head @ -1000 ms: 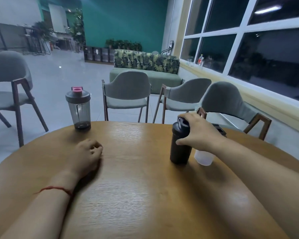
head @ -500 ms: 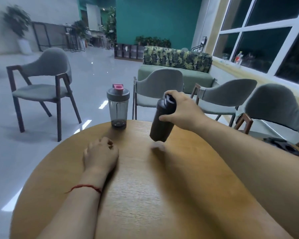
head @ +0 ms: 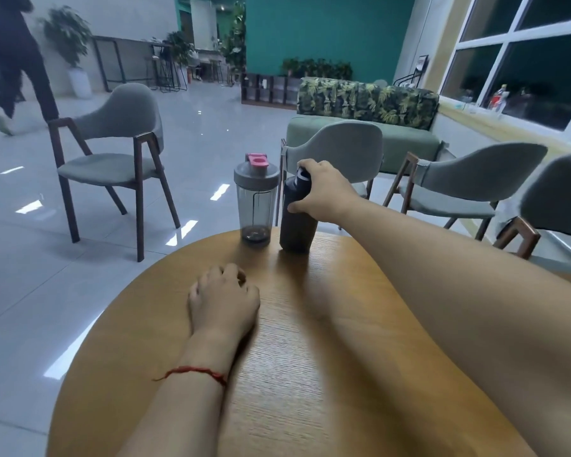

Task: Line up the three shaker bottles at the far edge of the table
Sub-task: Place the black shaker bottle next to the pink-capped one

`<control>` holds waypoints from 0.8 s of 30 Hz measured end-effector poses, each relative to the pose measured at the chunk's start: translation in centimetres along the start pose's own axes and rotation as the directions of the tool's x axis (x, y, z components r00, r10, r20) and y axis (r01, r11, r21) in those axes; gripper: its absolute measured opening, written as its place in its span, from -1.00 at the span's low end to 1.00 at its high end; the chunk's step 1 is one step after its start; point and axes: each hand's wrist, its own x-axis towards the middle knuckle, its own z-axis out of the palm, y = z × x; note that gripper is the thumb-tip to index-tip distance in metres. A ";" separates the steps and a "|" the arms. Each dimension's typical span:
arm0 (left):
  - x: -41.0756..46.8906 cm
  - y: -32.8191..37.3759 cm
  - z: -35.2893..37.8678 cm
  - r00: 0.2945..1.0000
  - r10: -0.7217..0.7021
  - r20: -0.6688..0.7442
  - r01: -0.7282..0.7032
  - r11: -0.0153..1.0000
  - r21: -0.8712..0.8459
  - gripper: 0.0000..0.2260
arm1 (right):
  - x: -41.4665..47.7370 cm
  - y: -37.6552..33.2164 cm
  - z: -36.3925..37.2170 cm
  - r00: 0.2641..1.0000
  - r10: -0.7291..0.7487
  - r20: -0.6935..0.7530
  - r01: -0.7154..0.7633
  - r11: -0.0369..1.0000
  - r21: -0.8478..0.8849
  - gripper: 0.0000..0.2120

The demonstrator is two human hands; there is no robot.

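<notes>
A clear grey shaker bottle (head: 256,206) with a grey lid and pink cap stands upright at the far edge of the round wooden table (head: 310,357). Just to its right stands a black shaker bottle (head: 295,225), base on the table and a narrow gap between the two. My right hand (head: 320,192) is wrapped around the black bottle's top. My left hand (head: 223,300) rests on the table as a loose fist, holding nothing, a red string on its wrist. The third bottle is out of view.
Grey chairs with wooden legs ring the table: one at far left (head: 119,153), one right behind the bottles (head: 337,150), two more at right (head: 468,179). A green sofa (head: 366,127) stands beyond. A person (head: 14,61) walks at the far left.
My right hand carried the black bottle from the table's right side across to the far edge and set it down beside the clear bottle. The view turned left. My left hand stayed put.
</notes>
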 end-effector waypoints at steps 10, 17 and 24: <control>-0.1 0.1 -0.2 1.000 0.013 0.018 -0.013 1.000 0.016 -0.74 | 1.5 0.4 1.9 1.000 0.022 -0.008 -0.022 1.000 -0.012 -0.05; 0.0 0.1 -0.1 0.999 0.020 0.029 -0.020 1.000 0.021 -0.73 | 1.2 0.3 1.7 1.000 0.020 0.000 -0.020 1.000 0.006 0.02; -0.1 0.2 -0.2 0.998 0.037 0.049 -0.039 0.998 0.051 -0.72 | -1.7 1.4 -0.9 0.999 0.048 -0.019 -0.049 0.999 -0.004 0.11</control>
